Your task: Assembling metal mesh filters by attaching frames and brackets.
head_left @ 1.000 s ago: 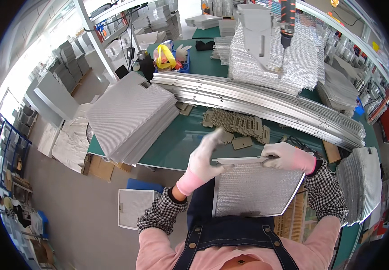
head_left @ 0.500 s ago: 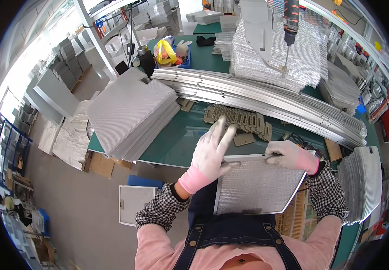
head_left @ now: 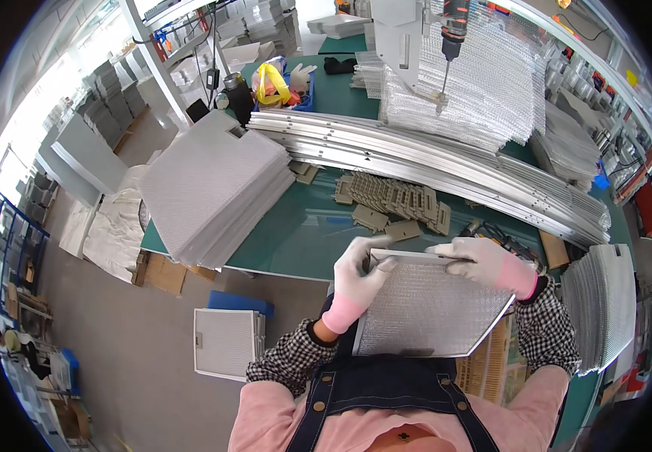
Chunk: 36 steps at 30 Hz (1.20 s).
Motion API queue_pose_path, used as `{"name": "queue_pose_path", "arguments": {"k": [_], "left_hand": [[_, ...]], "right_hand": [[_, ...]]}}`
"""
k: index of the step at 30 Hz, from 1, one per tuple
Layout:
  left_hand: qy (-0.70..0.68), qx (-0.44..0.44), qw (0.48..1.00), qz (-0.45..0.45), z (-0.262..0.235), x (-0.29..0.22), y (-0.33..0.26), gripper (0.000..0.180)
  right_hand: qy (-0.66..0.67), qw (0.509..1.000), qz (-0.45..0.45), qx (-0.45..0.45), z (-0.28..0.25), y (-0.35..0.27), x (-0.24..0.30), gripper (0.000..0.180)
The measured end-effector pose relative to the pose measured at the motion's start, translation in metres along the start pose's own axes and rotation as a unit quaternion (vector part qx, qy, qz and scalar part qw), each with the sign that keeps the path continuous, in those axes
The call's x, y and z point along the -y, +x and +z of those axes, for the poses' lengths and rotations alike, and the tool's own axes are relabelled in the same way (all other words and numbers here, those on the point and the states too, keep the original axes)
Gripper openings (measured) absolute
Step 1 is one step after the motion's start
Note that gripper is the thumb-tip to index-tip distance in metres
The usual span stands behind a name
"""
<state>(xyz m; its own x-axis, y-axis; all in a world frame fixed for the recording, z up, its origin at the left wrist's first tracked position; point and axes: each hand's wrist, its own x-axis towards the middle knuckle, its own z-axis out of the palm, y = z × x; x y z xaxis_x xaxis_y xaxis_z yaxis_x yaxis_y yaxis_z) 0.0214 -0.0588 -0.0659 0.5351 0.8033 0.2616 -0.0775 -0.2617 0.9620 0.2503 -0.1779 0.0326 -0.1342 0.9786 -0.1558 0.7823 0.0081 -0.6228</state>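
I hold a flat square metal mesh filter panel point(head_left: 427, 309) with a thin frame in front of my chest, at the near edge of the green worktable point(head_left: 303, 230). My left hand point(head_left: 357, 273), in a white glove, grips its upper left corner. My right hand point(head_left: 480, 260), also gloved in white, holds the top edge near the upper right corner. Just beyond the panel lies a row of small tan plastic clips point(head_left: 397, 200) on the table.
A tall stack of mesh sheets point(head_left: 213, 184) sits at the table's left. Long aluminium frame strips point(head_left: 431, 154) run across the table. More mesh piles point(head_left: 484, 83) lie behind, under a hanging powered screwdriver point(head_left: 452, 30). Another framed filter point(head_left: 228, 343) lies on the floor. A mesh stack point(head_left: 601, 305) stands at my right.
My left hand, raised and spread open over the panel earlier, has come down and closed on its upper left corner. The right hand has stayed on the top edge.
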Motion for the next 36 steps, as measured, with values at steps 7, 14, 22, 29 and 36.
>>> {"name": "queue_pose_path", "arguments": {"k": [7,14,22,29,36], "left_hand": [[0.058,0.108,0.992,0.035,-0.029,-0.044,-0.017,0.034],[0.062,0.026,0.997,-0.028,-0.045,-0.038,-0.011,0.036],[0.145,-0.007,0.989,0.035,-0.055,0.004,0.012,0.028],[0.154,-0.039,0.987,0.03,-0.046,0.01,0.012,0.025],[-0.134,-0.045,0.974,-0.175,-0.048,0.021,-0.004,0.023]], "right_hand": [[0.098,0.975,0.007,0.198,-0.028,0.015,-0.02,0.044],[-0.014,0.987,0.014,0.16,-0.019,0.037,0.014,0.044],[-0.312,0.939,-0.085,-0.117,0.031,0.074,0.01,0.062],[-0.322,0.915,-0.162,-0.183,0.057,0.097,0.007,0.068],[-0.387,0.868,-0.236,-0.203,0.074,0.095,0.017,0.052]]}}
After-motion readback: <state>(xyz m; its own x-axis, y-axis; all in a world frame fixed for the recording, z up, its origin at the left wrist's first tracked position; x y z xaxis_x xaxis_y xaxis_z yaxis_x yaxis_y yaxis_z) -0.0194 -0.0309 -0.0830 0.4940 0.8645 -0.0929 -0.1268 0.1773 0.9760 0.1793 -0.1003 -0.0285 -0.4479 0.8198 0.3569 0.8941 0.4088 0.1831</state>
